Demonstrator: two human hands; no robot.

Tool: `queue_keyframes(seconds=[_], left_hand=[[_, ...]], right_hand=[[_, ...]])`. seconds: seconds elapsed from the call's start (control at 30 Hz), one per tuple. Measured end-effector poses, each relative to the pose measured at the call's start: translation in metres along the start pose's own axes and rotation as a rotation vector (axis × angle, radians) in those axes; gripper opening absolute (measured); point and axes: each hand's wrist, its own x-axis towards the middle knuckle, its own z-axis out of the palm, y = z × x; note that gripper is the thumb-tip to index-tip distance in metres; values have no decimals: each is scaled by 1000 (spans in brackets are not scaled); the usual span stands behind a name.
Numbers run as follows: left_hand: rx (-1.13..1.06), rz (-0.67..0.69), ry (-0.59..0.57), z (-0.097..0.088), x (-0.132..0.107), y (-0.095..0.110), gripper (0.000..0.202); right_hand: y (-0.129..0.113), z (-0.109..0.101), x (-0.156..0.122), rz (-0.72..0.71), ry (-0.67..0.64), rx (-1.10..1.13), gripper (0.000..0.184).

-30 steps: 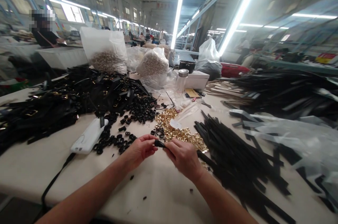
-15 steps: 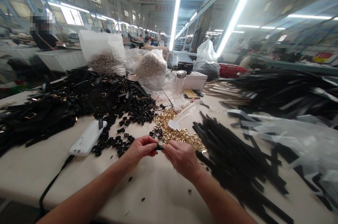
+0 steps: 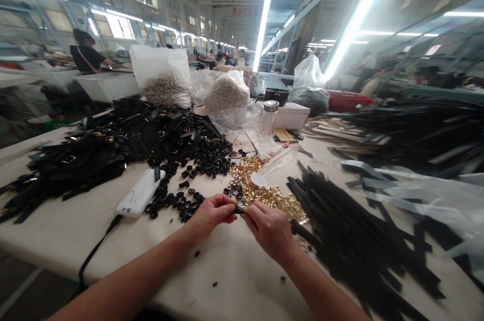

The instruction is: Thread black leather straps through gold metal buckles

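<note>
1. Left hand [image 3: 209, 217] and right hand [image 3: 273, 233]: fingers closed in pinches on one small black strap piece [image 3: 239, 209].
2. Change: less of the piece shows between them than a second ago; handling apparently continues, unreleased.
3. Location: above near-centre tabletop [image 3: 242, 291]; gold-coloured metal fittings [image 3: 278, 201] beyond, black loops [image 3: 180, 203] left, flat black strips [image 3: 340, 215] right.

Just on the near side of a heap of gold metal pieces [image 3: 264, 192] on the tabletop [image 3: 242, 270], the left hand [image 3: 212, 215] and right hand [image 3: 273, 233] hold a small black piece [image 3: 238, 209] between them. Left of the heap lie black loops [image 3: 177, 201]; right of it, black strips [image 3: 340, 225]; beyond it, a bottle [image 3: 268, 119].
</note>
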Motion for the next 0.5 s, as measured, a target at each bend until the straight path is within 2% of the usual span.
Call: queue_keyframes(seconds=[0.13, 0.23, 0.37, 0.5], left_hand=[[-187, -91, -49, 1, -2, 5, 28], [-202, -114, -39, 1, -4, 8, 31], [-136, -108, -48, 1, -2, 7, 24], [-79, -54, -56, 0, -1, 3, 22]], right_hand=[[6, -1, 1, 55, 13, 222, 20], [8, 0, 1, 73, 29, 291, 17], [5, 1, 0, 69, 17, 285, 21], [2, 0, 1, 12, -11, 160, 29]])
